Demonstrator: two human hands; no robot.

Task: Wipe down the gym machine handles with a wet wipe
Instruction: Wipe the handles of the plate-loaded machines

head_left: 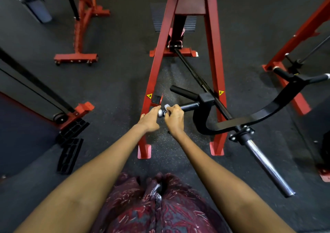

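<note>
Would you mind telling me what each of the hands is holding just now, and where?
The right hand grips the wipe around the handle near its chrome end. The left hand touches that end cap with straight fingers, gripping nothing.

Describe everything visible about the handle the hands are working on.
The near handle is a glossy black bar with a silver metal end cap, jutting left from the black curved handlebar of the red-framed machine. The right hand grips it near the cap with a white wipe; the left hand touches the cap end.
</note>
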